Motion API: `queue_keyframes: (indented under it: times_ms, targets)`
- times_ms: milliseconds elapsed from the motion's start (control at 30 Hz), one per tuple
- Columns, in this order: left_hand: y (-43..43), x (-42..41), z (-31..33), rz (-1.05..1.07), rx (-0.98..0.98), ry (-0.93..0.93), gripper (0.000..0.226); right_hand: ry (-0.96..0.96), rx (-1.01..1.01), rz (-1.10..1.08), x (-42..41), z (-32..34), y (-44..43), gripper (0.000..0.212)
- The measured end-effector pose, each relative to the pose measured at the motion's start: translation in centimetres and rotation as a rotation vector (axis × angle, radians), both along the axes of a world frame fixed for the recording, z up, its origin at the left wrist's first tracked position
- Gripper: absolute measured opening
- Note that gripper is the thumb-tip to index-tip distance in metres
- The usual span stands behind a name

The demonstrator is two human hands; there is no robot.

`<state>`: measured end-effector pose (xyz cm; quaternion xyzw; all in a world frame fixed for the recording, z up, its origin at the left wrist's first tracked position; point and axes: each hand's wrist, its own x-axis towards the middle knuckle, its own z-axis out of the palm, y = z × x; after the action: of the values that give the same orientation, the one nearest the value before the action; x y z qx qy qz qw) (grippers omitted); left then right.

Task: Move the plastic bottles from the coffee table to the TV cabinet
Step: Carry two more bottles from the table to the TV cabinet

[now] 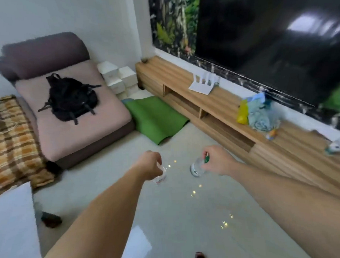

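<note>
My left hand [149, 165] grips a clear plastic bottle [160, 176] by its top, and the bottle hangs below the fingers over the floor. A second clear bottle with a green cap [198, 168] hangs from my right hand [216, 159], which is closed on it. Both hands are out in front of me, left of the long wooden TV cabinet [232, 105]. On the cabinet's top lie several plastic bottles [261, 116], one of them yellow [242, 112], and another clear bottle [337, 145] lies at the far right.
A large black TV [268, 38] hangs above the cabinet. A white router [204, 83] sits on the cabinet's left part. A green mat [157, 117] lies on the floor by a sofa [72, 120] with a black backpack [69, 97]. White boxes [117, 76] stand in the corner.
</note>
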<state>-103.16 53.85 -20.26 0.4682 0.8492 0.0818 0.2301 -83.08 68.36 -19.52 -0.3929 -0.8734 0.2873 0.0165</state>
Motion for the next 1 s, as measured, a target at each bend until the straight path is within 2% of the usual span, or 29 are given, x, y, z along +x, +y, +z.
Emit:
queue_keyframes:
  times_ms: [233,433,567,733,833,1000]
  targets:
    - [12.4,10.7,1.2,-0.432,0.033,0.032,0.023,-0.086,0.042,-0.537,17.9,1.5,2.3,0.016]
    - [16.9,22.7,3.3,-0.789,0.083,0.031,0.023,-0.070,-0.020,-0.943,29.6,4.8,-3.9,0.017]
    - [16.0,28.6,4.6,-0.977,0.133,-0.004,0.023,-0.064,-0.058,-1.075,34.3,7.0,-9.1,0.017]
    - [14.2,33.0,5.2,-1.111,0.153,-0.063,0.023,-0.110,-0.130,-1.183,36.6,7.1,-13.1,0.020]
    - [13.3,34.3,3.9,-1.139,0.125,-0.100,0.021,-0.073,-0.108,-1.248,36.1,5.7,-12.6,0.024]
    - [13.2,34.8,1.0,-1.130,0.020,-0.074,0.019,0.005,-0.141,-1.168,35.2,3.1,-9.8,0.018]
